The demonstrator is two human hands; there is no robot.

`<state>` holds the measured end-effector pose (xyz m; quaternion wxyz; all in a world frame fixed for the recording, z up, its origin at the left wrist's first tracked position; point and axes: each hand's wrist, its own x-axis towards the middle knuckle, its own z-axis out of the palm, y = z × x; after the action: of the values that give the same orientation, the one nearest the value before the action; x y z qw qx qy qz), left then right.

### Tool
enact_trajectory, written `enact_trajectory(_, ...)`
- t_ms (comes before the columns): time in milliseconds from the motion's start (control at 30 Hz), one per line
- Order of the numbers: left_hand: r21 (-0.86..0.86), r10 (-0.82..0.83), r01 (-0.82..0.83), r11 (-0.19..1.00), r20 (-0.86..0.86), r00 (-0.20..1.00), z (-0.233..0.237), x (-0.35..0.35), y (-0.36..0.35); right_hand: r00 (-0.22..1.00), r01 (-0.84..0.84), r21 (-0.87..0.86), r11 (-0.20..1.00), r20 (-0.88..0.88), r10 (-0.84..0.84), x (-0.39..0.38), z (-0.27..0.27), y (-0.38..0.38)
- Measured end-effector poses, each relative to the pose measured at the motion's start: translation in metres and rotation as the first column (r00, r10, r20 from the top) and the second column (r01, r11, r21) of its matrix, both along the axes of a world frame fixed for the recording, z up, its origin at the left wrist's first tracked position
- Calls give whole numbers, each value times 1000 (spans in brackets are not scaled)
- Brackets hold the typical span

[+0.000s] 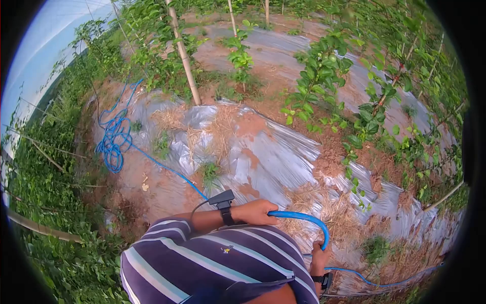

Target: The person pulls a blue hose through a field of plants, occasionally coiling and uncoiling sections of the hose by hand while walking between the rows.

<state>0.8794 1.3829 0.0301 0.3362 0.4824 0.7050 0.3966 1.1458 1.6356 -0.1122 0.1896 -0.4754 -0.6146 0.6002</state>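
My left hand (255,213) and right hand (319,256) clamp the blue hose (304,219). Much of it lies coiled by the mulch sheet's (283,157) left edge, undrawn, I'd say.

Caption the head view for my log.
Left hand and right hand grip a blue hose over silver mulch sheeting.

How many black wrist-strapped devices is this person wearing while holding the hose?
2. One black device is on the left wrist, behind the left hand gripping the blue hose. The other is on the right wrist, under the right hand on the same hose.
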Motion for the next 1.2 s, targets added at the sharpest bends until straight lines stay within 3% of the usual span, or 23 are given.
enact_trajectory(233, 22, 126, -129, 991, 107, 986, -17, -3, -26, 981, -153, -31, 988, 115, 155, -22, 9, -30)
enact_trajectory(333, 50, 176, -184, 982, 131, 976, -17, -7, -33, 967, -242, -29, 970, 76, 244, -28, -16, -23)
enact_trajectory(400, 22, 171, -172, 985, 44, 984, -20, -11, -38, 951, -300, -37, 953, 67, 302, -29, -21, -24)
enact_trajectory(500, 21, 201, -201, 979, 16, 979, -29, -12, -43, 964, -240, -102, 965, 92, 249, -37, -3, -30)
enact_trajectory(600, 13, 237, -237, 971, 13, 971, -33, -10, -44, 962, -248, -51, 967, 106, 252, -38, -5, -29)
enact_trajectory(633, 16, 178, -179, 984, 21, 984, -32, -10, -45, 961, -252, -39, 967, 105, 255, -35, -7, -29)
enact_trajectory(767, -96, 188, -177, 980, 129, 974, -25, -15, -42, 973, -185, -44, 982, 135, 190, -22, -34, -27)
enact_trajectory(833, -119, 231, -206, 971, 259, 938, -4, -9, -36, 976, -187, 33, 982, 119, 182, -18, -36, -29)
enact_trajectory(900, -160, 182, -148, 976, 222, 958, -30, -14, -35, 977, -176, 61, 983, 137, 166, -14, -35, -31)
enact_trajectory(1000, -178, 50, -19, 984, 172, 984, -33, -15, -26, 968, -146, 104, 984, 221, 120, -10, -17, -37)
enact_trajectory(1067, -224, 111, -74, 972, 160, 981, -32, -13, -20, 970, -93, 116, 989, 233, 64, -2, -14, -43)
enact_trajectory(1200, -181, 84, -42, 983, 236, 968, -26, -6, -9, 977, -85, 138, 987, 207, 55, 13, -19, -47)
